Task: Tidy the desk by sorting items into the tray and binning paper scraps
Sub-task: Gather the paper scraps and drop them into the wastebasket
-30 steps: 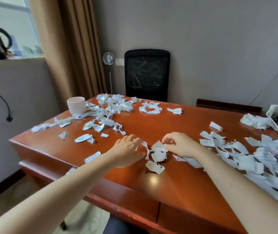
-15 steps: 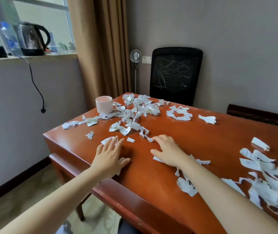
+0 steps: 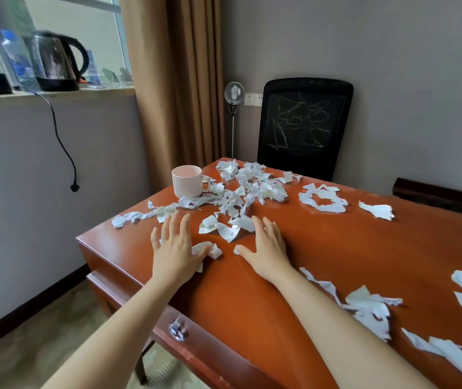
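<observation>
White torn paper scraps (image 3: 241,192) lie scattered over the far left part of the red-brown desk (image 3: 336,248). My left hand (image 3: 175,248) lies flat on the desk near its left edge, fingers straight and spread, its thumb side touching a small crumpled scrap (image 3: 210,249). My right hand (image 3: 267,247) lies flat about a hand's width to the right, fingers straight, fingertips touching a scrap (image 3: 245,223). A few loose scraps (image 3: 220,230) sit between the two hands. More scraps (image 3: 370,310) lie by my right forearm. The tray is out of view.
A pink ribbed mug (image 3: 187,181) stands at the desk's far left corner among the scraps. A black office chair (image 3: 304,127) stands behind the desk against the wall. A kettle (image 3: 55,61) is on the windowsill, its cord hanging down. A drawer handle (image 3: 177,328) sits on the desk front.
Both hands have moved left and forward from the near pile to the scraps by the mug and flattened out. The view swung left, so the tray at the right is gone from sight.
</observation>
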`<state>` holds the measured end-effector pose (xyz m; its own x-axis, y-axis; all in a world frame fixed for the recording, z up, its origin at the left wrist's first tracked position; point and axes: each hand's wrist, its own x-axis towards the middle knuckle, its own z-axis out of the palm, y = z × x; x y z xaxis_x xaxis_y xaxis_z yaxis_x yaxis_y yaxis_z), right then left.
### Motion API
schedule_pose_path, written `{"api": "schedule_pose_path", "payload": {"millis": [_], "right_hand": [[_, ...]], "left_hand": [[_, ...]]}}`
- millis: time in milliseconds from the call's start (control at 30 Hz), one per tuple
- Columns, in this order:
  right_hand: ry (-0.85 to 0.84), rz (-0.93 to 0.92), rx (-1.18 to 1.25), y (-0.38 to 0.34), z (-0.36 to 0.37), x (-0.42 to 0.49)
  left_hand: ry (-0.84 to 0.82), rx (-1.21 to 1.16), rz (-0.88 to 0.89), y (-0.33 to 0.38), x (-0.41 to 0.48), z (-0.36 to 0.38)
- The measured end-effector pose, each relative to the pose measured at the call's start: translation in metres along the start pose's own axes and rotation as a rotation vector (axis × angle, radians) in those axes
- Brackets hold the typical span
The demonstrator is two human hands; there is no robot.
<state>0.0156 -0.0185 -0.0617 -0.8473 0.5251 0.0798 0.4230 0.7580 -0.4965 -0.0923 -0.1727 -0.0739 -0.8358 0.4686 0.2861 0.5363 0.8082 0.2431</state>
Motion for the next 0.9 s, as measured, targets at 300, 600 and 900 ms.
{"api": "schedule_pose_path", "payload": {"millis": [300,600,900], "right_hand": [[0.014,-0.142,-0.112,-0.004,0.016,0.036],[0.090,-0.134,-0.035,-0.003,0.017,0.038],[0.143,-0.141,-0.018,-0.002,0.017,0.038]], "left_hand": [[0.029,-0.078,-0.315,-0.029,0.051,0.012],[0.005,-0.117,-0.444,-0.050,0.085,0.016],[0.009,-0.270,0.236,-0.039,0.071,0.018]]}}
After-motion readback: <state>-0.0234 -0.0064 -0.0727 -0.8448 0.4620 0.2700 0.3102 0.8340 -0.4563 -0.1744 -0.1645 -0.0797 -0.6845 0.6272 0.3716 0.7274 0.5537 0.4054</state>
